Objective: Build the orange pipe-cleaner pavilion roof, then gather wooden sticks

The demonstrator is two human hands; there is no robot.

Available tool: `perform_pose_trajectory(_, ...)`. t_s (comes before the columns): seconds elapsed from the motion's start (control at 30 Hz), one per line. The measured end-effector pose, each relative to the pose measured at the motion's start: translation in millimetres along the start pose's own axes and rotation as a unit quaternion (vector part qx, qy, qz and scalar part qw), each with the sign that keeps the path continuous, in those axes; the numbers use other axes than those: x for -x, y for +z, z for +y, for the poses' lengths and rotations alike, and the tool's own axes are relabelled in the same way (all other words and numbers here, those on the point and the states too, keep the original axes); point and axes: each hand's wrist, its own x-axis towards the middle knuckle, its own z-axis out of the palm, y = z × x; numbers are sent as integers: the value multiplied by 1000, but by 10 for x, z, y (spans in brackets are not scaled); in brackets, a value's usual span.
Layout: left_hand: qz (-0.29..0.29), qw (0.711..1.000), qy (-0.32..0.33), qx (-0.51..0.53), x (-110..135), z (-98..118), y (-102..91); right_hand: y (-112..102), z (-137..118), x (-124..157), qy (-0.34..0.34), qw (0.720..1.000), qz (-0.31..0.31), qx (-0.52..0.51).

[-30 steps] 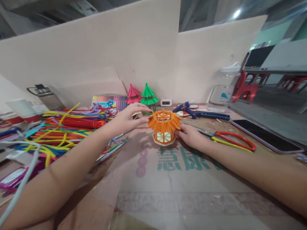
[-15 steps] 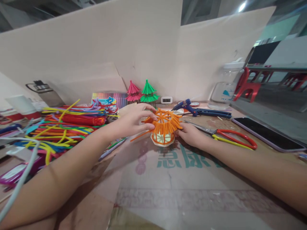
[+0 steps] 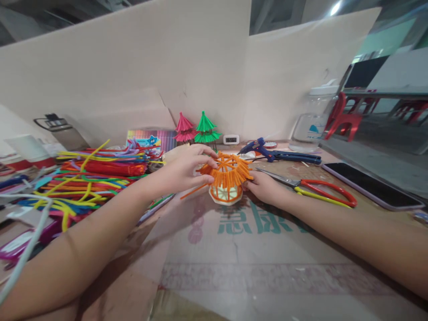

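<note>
Between our two hands, a small orange pipe-cleaner pavilion model [image 3: 230,178] with a fringed, open-topped roof sits at mid-worktop [image 3: 277,249]; we cannot tell whether its pale base rests flat. Our left hand [image 3: 187,167] meets the roof with thumb and fingers parted, a loose orange stem [image 3: 194,191] jutting below, while our right hand [image 3: 269,189] pinches the opposite edge, probably for steadiness. Scissors [image 3: 297,183] and a blue glue gun [image 3: 264,150] lie near our right, seemingly for easy reach; assorted pipe cleaners [image 3: 103,167] crowd our left.
</note>
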Motion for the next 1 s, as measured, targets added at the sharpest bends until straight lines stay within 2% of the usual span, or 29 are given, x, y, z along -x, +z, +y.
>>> perform_pose_trajectory(0.27, 26, 999, -12, 40, -1, -45, -8, -25, -66, 14, 12, 999, 23, -20)
perform_pose_trajectory(0.37, 86, 993, -79, 34, -12, 13, -39, -28, -72, 22, 31, 999, 29, -28)
perform_pose_trajectory(0.43, 121, 981, -153, -6, -21, 57, -76, -28, -68, 31, 35, 999, 31, -28)
perform_pose_trajectory(0.47, 118, 973, -194, -29, -24, 72, -98, -29, -65, 35, 36, 998, 33, -28)
perform_pose_trajectory(0.5, 94, 966, -236, -50, -24, 78, -120, -31, -62, 38, 37, 998, 35, -29)
perform_pose_trajectory(0.57, -6, 950, -303, -78, -16, 63, -148, -36, -54, 39, 40, 998, 41, -32)
perform_pose_trajectory(0.63, -129, 927, -338, -96, 3, 13, -139, -42, -45, 34, 42, 997, 46, -35)
perform_pose_trajectory(0.7, -205, 903, -357, -121, 29, -60, -89, -43, -36, 25, 41, 997, 51, -38)
perform_pose_trajectory(0.77, -226, 890, -371, -139, 53, -138, -12, -38, -30, 18, 38, 997, 56, -44)
perform_pose_trajectory(0.83, -222, 887, -377, -148, 67, -200, 60, -25, -30, 17, 34, 996, 59, -52)
perform_pose_trajectory(0.93, -209, 898, -366, -129, 67, -228, 127, -12, -35, 19, 23, 995, 66, -67)
perform_pose_trajectory(1.0, -206, 913, -344, -80, 67, -208, 163, -29, -34, 14, 15, 994, 78, -77)
